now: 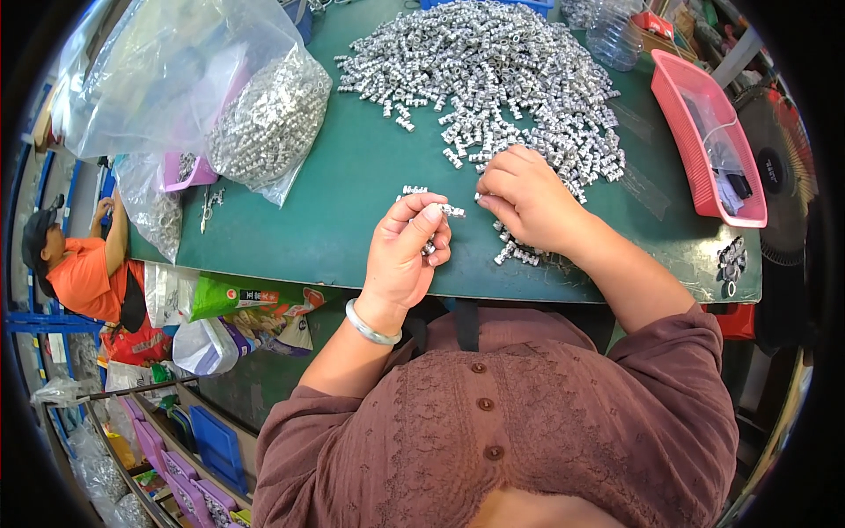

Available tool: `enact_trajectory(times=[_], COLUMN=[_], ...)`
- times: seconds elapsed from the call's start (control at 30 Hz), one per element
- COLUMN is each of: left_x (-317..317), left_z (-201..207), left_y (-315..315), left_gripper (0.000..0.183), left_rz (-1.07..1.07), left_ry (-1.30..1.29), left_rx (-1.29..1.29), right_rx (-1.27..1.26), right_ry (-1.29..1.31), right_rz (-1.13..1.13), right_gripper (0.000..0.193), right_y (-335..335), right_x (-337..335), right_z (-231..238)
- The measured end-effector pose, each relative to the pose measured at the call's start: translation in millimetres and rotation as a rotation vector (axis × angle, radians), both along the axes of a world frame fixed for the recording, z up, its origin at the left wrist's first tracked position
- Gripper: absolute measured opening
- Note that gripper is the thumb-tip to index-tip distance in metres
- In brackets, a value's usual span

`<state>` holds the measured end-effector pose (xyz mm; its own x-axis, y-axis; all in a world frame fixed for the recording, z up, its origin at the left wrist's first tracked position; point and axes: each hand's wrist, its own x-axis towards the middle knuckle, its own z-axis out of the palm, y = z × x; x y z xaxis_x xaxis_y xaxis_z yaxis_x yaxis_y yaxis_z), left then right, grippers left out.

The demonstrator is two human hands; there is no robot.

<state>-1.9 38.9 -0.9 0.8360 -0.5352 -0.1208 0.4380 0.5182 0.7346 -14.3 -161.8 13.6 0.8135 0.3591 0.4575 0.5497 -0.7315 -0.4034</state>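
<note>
My left hand (410,242) is closed over the near part of the green table (352,229). Between its thumb and forefinger it pinches a small silvery metal fitting (453,211), and more shiny pieces show among the curled fingers. Just to the right, my right hand (528,198) has its fingertips pressed together; what they hold, if anything, is hidden. Beyond it spreads a large heap of the same small metal fittings (493,70). A few loose fittings (518,251) lie under and in front of the right hand, and others (414,190) lie just beyond the left.
On the left stands a clear plastic bag (273,123) full of small metal parts, by a purple scoop-like container (201,173). A pink basket (748,167) holds odds and ends at right. Dark rings (731,260) lie near the right edge. A person in orange (88,273) is at far left.
</note>
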Motion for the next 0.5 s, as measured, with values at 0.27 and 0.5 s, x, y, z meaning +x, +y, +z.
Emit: enact_trajectory(times=[0.27,0.5], left_x=[4.6,4.9], left_z=[-0.7,1.6], left_y=[4.2,6.6], left_gripper=[0.013,0.01], left_rz=[0.013,0.048], left_ry=[0.211,0.272], left_rx=[-0.162,-0.115], right_rx=[-0.181,-0.206], right_ry=[0.066,0.024], right_rz=[-0.095,-0.071], right_gripper=[0.016,0.008], right_y=[3.8,7.0], right_x=[-6.1,-5.4], right_z=[5.0,0.5])
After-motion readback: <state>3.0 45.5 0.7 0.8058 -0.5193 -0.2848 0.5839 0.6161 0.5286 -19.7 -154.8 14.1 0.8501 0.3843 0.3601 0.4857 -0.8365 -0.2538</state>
